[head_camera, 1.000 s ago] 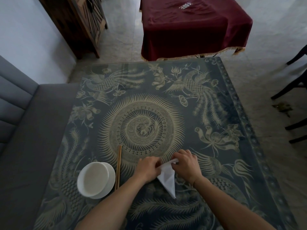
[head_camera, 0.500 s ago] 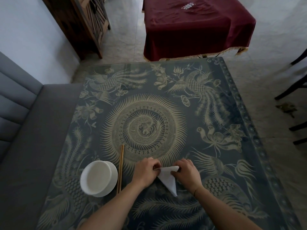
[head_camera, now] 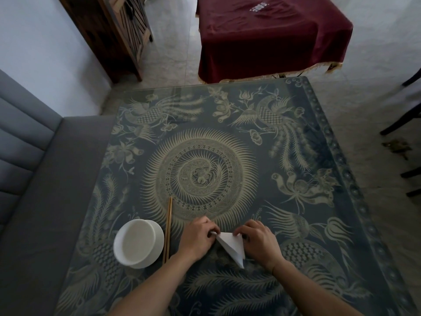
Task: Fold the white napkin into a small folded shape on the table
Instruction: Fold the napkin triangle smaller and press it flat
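Note:
The white napkin (head_camera: 231, 246) lies near the front of the patterned table (head_camera: 296, 224), folded into a narrow triangle whose tip points toward me. My left hand (head_camera: 197, 238) pinches its upper left corner. My right hand (head_camera: 259, 241) presses on its upper right edge and covers part of it. Both hands rest on the tabletop, one on each side of the napkin.
A white bowl (head_camera: 137, 244) stands left of my left hand, with a pair of wooden chopsticks (head_camera: 168, 229) lying beside it. A grey bench (head_camera: 34, 201) runs along the left. A red-draped table (head_camera: 268, 35) and a wooden cabinet (head_camera: 114, 30) stand beyond.
The raised top flap of the napkin has been pressed down flat, and the shape is now a shorter, tidier triangle. Both hands stayed at its upper corners.

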